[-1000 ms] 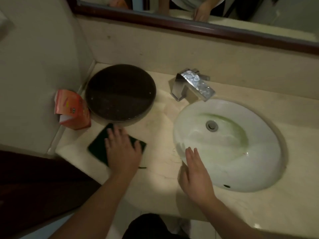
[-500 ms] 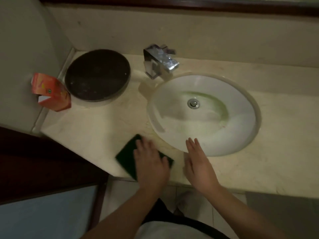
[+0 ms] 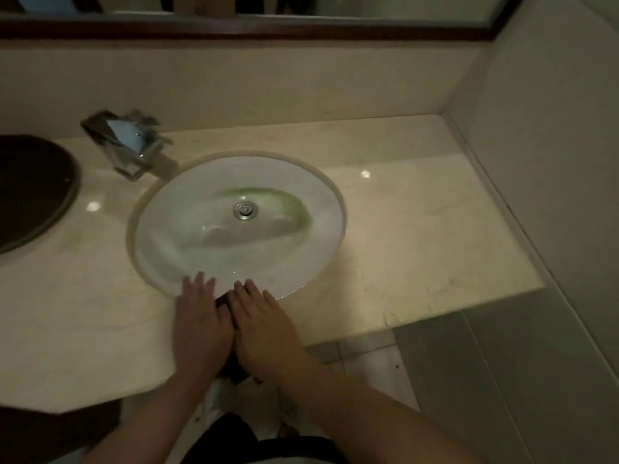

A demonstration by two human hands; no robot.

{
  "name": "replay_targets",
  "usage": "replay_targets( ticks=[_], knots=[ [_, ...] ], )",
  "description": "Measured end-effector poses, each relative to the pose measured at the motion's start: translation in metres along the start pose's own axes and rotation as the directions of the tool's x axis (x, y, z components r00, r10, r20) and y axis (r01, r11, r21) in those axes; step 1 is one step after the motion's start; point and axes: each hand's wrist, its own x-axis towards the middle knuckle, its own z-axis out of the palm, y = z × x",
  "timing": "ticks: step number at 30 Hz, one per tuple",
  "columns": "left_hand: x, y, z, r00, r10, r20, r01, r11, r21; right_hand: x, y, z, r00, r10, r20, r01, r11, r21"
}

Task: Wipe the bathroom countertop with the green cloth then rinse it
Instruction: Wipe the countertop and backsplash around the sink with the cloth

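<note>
Slid right, cloth (image 3: pixel 223 302) peeks between flat left hand (image 3: pixel 200 321) and right hand (image 3: pixel 266 324).

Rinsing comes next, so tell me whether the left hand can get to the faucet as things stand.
Probably yes. The left hand lies flat at the near rim of the sink, and only the open basin lies between it and the faucet; nothing stands in the way.

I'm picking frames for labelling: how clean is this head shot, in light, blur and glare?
Head view: dim, warm light; motion blur smears the faucet; two small glare spots on the countertop; the green cloth shows only as a dark sliver between the left hand and right hand.
</note>
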Motion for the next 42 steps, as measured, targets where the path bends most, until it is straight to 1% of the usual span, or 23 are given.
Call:
replay_targets(
  ticks=[2,4,7,9,11,12,14,15,16,17,18,19,21,23,25,28,30,33,35,37,39,40,42],
  knots=[
    [0.012,-0.014,-0.007,1.000,0.008,0.029,-0.013,0.982,0.189,-0.003,0.010,0.000,1.000,-0.004,-0.024,0.003,0.997,-0.071],
    [0.017,-0.021,-0.011,0.998,0.041,0.052,-0.054,0.955,0.290,-0.016,0.036,-0.008,0.998,0.019,-0.066,-0.027,0.993,-0.118],
    [0.020,-0.018,-0.008,0.998,0.024,0.054,-0.042,0.932,0.359,-0.041,0.106,-0.040,0.964,0.210,-0.160,-0.238,0.955,-0.175],
    [0.019,-0.019,-0.003,0.997,0.013,0.077,-0.041,0.924,0.381,-0.065,0.163,-0.069,0.913,0.356,-0.197,-0.397,0.885,-0.241],
    [0.019,-0.021,-0.001,0.996,0.017,0.089,-0.051,0.921,0.387,-0.094,0.220,-0.092,0.806,0.514,-0.292,-0.581,0.781,-0.229],
    [0.019,-0.020,-0.001,0.996,0.014,0.088,-0.047,0.921,0.386,-0.108,0.244,-0.101,0.724,0.607,-0.328,-0.679,0.710,-0.186],
    [0.020,-0.019,-0.001,0.996,0.004,0.089,-0.039,0.922,0.386,-0.125,0.276,-0.110,0.508,0.777,-0.370,-0.846,0.531,-0.046],
    [0.020,-0.019,-0.001,0.996,0.003,0.091,-0.038,0.922,0.386,-0.127,0.281,-0.110,0.402,0.840,-0.366,-0.896,0.443,0.034],
    [0.019,-0.018,0.000,0.996,0.005,0.089,-0.039,0.921,0.387,-0.124,0.276,-0.109,0.324,0.877,-0.354,-0.920,0.380,0.100],
    [0.019,-0.018,0.000,0.997,0.009,0.083,-0.040,0.920,0.390,-0.118,0.263,-0.105,0.284,0.893,-0.350,-0.923,0.353,0.150],
    [0.019,-0.018,0.000,0.997,0.008,0.076,-0.037,0.920,0.390,-0.110,0.243,-0.100,0.291,0.886,-0.360,-0.912,0.371,0.175],
    [0.020,-0.018,0.000,0.998,0.001,0.070,-0.029,0.921,0.389,-0.100,0.217,-0.093,0.352,0.859,-0.372,-0.882,0.437,0.173],
    [0.019,-0.019,0.001,0.998,-0.008,0.069,-0.020,0.920,0.391,-0.077,0.154,-0.076,0.563,0.750,-0.346,-0.762,0.634,0.134],
    [0.020,-0.019,0.001,0.997,-0.007,0.071,-0.021,0.923,0.385,-0.055,0.098,-0.055,0.768,0.599,-0.228,-0.594,0.799,0.097],
    [0.019,-0.019,-0.001,0.997,-0.008,0.080,-0.020,0.936,0.352,-0.042,0.069,-0.037,0.864,0.484,-0.137,-0.487,0.873,0.017],
    [0.018,-0.023,-0.006,0.999,0.004,0.044,-0.011,0.984,0.179,-0.037,0.091,-0.039,0.883,0.438,-0.168,-0.455,0.887,-0.082],
    [0.017,-0.028,-0.014,1.000,0.010,0.010,-0.010,0.997,0.079,-0.032,0.130,-0.058,0.831,0.509,-0.224,-0.545,0.825,-0.146],
    [0.024,-0.050,-0.033,1.000,-0.016,-0.009,0.017,0.983,0.183,-0.010,0.180,-0.087,0.708,0.647,-0.283,-0.693,0.715,-0.097],
    [0.034,-0.069,-0.048,0.995,-0.096,-0.023,0.098,0.954,0.284,0.016,0.187,-0.092,0.700,0.657,-0.280,-0.699,0.710,-0.083],
    [0.039,-0.085,-0.056,0.986,-0.166,-0.022,0.164,0.930,0.329,0.038,0.183,-0.089,0.775,0.578,-0.255,-0.626,0.759,-0.179],
    [0.039,-0.097,-0.057,0.984,-0.178,-0.008,0.170,0.926,0.336,0.048,0.174,-0.085,0.886,0.435,-0.160,-0.463,0.829,-0.313],
    [0.039,-0.102,-0.056,0.985,-0.170,-0.002,0.161,0.929,0.332,0.046,0.169,-0.082,0.918,0.377,-0.120,-0.395,0.848,-0.354],
    [0.037,-0.104,-0.054,0.988,-0.156,0.002,0.148,0.938,0.314,0.030,0.152,-0.072,0.941,0.319,-0.117,-0.339,0.869,-0.360]
  ],
)
